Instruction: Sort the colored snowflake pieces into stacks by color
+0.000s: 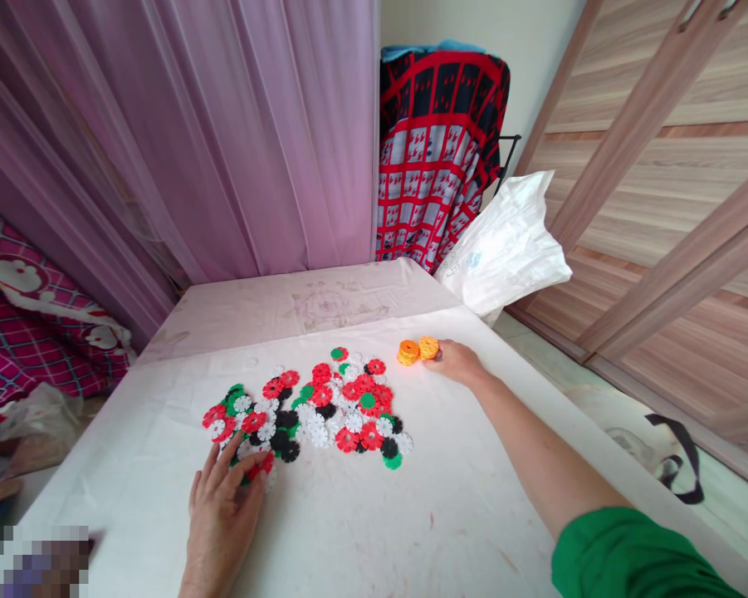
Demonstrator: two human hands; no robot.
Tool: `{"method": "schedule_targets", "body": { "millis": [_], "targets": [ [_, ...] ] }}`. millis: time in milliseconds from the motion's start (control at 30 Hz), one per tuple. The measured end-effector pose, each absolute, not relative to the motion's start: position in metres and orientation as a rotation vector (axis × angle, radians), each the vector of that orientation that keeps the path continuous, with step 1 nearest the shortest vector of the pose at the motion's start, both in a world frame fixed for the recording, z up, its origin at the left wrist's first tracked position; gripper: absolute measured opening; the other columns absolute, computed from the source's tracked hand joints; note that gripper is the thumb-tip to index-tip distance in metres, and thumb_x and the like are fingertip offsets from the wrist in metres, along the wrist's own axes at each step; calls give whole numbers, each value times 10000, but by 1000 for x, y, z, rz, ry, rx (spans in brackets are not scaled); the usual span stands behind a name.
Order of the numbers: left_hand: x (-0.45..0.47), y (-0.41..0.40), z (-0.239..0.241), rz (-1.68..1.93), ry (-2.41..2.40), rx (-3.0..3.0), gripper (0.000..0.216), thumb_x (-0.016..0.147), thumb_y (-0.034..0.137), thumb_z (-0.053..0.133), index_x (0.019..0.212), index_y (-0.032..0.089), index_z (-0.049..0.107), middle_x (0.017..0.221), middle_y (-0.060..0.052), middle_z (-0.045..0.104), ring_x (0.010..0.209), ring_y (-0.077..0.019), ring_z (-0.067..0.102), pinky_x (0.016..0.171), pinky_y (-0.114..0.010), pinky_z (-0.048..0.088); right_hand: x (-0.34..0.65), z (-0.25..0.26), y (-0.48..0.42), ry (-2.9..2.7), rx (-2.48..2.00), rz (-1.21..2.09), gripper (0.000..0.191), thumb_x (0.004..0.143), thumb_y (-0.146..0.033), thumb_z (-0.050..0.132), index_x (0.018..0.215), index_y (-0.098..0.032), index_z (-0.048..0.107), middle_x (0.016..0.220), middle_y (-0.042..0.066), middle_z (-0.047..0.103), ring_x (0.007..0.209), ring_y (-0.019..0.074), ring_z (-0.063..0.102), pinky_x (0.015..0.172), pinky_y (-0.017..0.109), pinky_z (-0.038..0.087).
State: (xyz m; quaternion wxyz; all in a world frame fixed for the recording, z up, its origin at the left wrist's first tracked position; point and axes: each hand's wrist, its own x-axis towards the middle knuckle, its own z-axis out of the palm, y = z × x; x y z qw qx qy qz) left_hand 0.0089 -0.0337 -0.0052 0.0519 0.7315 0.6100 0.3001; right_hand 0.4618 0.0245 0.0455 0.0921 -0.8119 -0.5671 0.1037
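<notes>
Sorting seemed underway: orange stacks [418, 350], right of centre, were clasped by the right hand [457, 363]. The left hand [222, 508] was spread flat on the mixed discs [324, 407], lower left; a single-disc pinch was called for.

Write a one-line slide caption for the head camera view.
Right hand at two orange disc stacks; left hand on a pile of red, white, green and black discs.
</notes>
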Motion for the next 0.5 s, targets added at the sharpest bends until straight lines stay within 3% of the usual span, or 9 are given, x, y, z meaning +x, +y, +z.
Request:
{"method": "schedule_targets", "body": {
  "millis": [267, 500],
  "targets": [
    [7, -31, -5, 913, 1830, 2230, 320, 848, 450, 479, 962, 297, 737, 1366, -72, 581, 1393, -330, 373, 1069, -556, 383, 463, 46, 24, -1680, -2347, 364, 326, 770, -393, 669, 1034, -204, 680, 991, 49, 726, 896, 203, 666, 650, 236, 397],
    [9, -29, -8, 993, 1808, 2224, 326, 844, 456, 484, 947, 270, 732, 1330, -87, 603, 1388, -343, 373, 1069, -575, 377, 460, 26, 16, -1628, -2348, 211, 370, 801, -197, 585, 1166, -149, 625, 1091, 82, 665, 925, 170, 632, 780, 213, 424]
  ]
}}
